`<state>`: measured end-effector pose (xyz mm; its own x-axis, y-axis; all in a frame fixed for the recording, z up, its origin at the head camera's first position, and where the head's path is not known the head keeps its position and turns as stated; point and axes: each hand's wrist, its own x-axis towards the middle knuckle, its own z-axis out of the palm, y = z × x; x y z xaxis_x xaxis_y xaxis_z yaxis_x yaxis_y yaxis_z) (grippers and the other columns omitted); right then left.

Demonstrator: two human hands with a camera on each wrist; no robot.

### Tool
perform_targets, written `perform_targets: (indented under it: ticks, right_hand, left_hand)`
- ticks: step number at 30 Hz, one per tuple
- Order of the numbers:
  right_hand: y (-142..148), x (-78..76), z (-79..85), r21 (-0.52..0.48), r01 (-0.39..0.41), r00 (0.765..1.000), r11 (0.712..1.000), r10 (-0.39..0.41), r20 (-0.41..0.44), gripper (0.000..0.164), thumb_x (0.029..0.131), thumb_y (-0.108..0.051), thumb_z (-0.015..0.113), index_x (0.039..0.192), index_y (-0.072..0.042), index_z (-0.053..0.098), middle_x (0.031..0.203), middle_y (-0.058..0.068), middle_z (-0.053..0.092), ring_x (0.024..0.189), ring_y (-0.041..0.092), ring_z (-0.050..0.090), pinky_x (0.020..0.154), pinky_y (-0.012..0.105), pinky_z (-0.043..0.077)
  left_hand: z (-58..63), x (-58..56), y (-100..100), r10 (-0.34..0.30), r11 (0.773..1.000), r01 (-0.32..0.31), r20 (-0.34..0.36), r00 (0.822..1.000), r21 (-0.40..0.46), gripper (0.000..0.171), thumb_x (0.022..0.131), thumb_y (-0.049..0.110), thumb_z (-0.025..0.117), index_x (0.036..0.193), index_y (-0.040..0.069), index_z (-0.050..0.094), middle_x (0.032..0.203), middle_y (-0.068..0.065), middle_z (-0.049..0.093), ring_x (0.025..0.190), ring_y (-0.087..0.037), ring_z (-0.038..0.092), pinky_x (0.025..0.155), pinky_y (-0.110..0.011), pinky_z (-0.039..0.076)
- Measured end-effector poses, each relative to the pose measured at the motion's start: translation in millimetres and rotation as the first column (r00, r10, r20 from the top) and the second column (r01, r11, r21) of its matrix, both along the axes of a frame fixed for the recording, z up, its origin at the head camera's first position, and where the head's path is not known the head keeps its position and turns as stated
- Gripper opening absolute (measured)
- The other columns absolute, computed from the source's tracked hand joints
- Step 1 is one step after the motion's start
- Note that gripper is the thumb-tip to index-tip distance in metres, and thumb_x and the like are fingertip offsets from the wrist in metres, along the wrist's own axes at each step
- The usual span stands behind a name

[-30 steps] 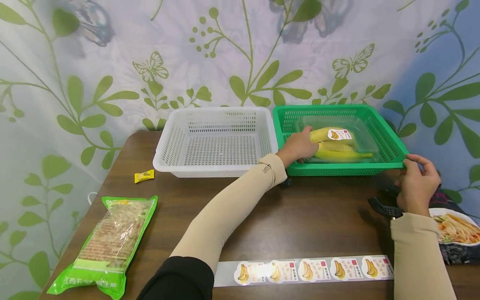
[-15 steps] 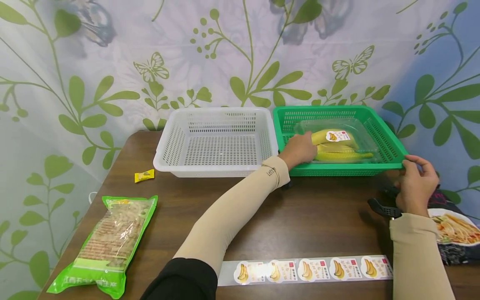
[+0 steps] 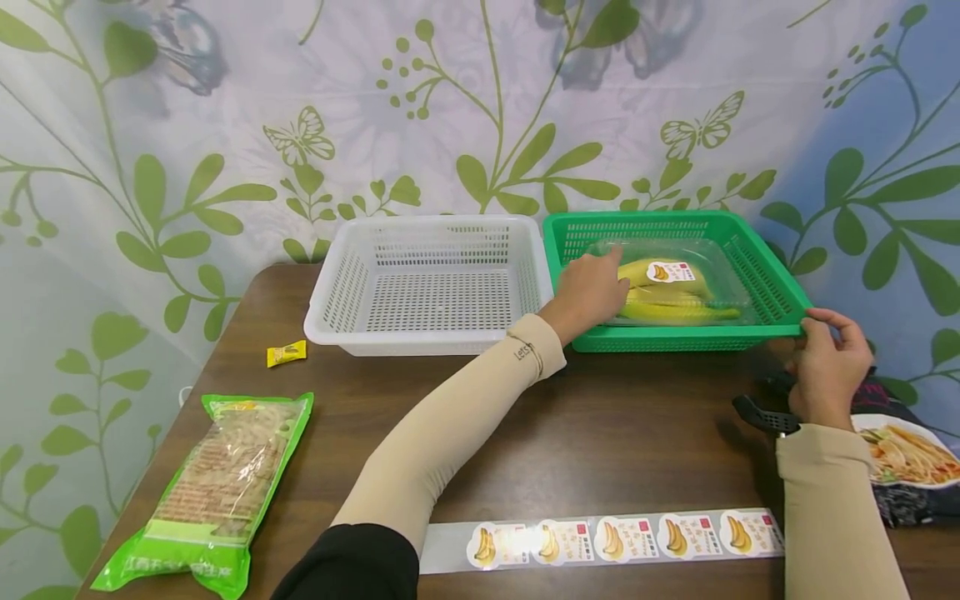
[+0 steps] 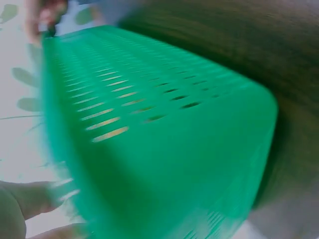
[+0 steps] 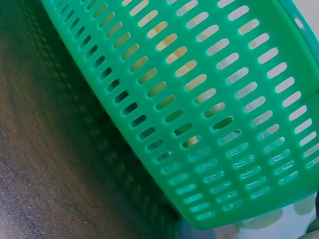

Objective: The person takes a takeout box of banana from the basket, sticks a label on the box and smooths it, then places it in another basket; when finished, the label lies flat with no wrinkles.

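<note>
In the head view my left hand [image 3: 588, 287] is over the left end of the green basket [image 3: 690, 332], beside a clear plastic box [image 3: 720, 275]. Its index finger points away from me and nothing is gripped; whether it touches the box cannot be made out. Inside the box lie yellow bananas [image 3: 667, 312], and a banana label [image 3: 670, 272] is on its lid. My right hand [image 3: 832, 362] pinches the basket's front right corner. The left wrist view shows blurred fingers [image 4: 30, 199] near the basket wall [image 4: 164, 159]. From the right wrist, the slotted basket side [image 5: 199, 114] fills the view.
A white basket [image 3: 427, 337] stands against the green one's left side. On the brown table [image 3: 600, 433] lie a strip of banana labels [image 3: 622, 540], a yellow wrapped sweet [image 3: 287, 353] and a green-edged food bag [image 3: 217, 483]. A noodle-printed package [image 3: 911, 450] sits beyond my right forearm.
The banana box has slid slightly left and toward me in the green basket. My left hand has come off its left end, fingers loosening. The right hand keeps its hold on the corner.
</note>
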<state>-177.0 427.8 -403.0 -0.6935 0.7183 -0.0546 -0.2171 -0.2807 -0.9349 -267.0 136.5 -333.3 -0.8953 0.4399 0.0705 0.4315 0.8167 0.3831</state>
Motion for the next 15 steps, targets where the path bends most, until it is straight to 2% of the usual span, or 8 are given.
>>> perform_targets:
  ticks: [5,10,13,15]
  right_hand:
    - [-1.3,-0.8,-2.0,0.008,-0.014,1.0,1.0,0.013,0.021,0.013,0.097,-0.004,0.063,0.109,-0.009,0.067,0.065,0.003,0.056,0.042,0.012,0.042,0.034,0.023,0.034]
    - [-1.3,-0.1,-3.2,0.0,-0.022,1.0,1.0,0.022,0.018,0.012,0.098,-0.006,0.064,0.109,-0.009,0.067,0.068,0.003,0.058,0.044,0.012,0.044,0.034,0.024,0.036]
    - [0.5,0.7,-3.2,-0.006,-0.034,0.999,0.999,0.034,0.01,0.01,0.1,-0.008,0.064,0.109,-0.009,0.066,0.07,0.003,0.057,0.043,0.012,0.043,0.035,0.024,0.037]
    - [1.9,1.2,-2.5,-0.018,-0.049,0.999,0.999,0.049,0.004,0.009,0.101,-0.011,0.062,0.11,-0.009,0.065,0.07,0.003,0.056,0.042,0.013,0.042,0.035,0.024,0.038]
  left_hand:
    - [20.2,17.9,-23.2,-0.062,0.998,0.062,-0.018,0.998,-0.004,0.059,0.107,0.044,0.049,0.161,0.027,0.034,0.064,0.002,0.055,0.048,-0.011,0.037,0.043,-0.023,0.032]
    - [31.7,42.9,-56.2,-0.126,0.987,0.127,-0.02,0.992,0.102,0.058,0.106,0.043,0.051,0.16,0.026,0.037,0.054,0.004,0.046,0.044,-0.01,0.036,0.042,-0.022,0.028]
    - [33.3,56.9,-77.6,-0.142,0.973,0.143,-0.016,0.99,0.18,0.057,0.105,0.039,0.055,0.158,0.022,0.041,0.057,0.006,0.055,0.044,-0.009,0.045,0.042,-0.022,0.029]
    - [33.6,65.0,-92.2,-0.139,0.968,0.14,-0.018,0.99,0.209,0.057,0.104,0.038,0.057,0.157,0.021,0.043,0.068,0.008,0.065,0.049,-0.007,0.052,0.043,-0.023,0.032]
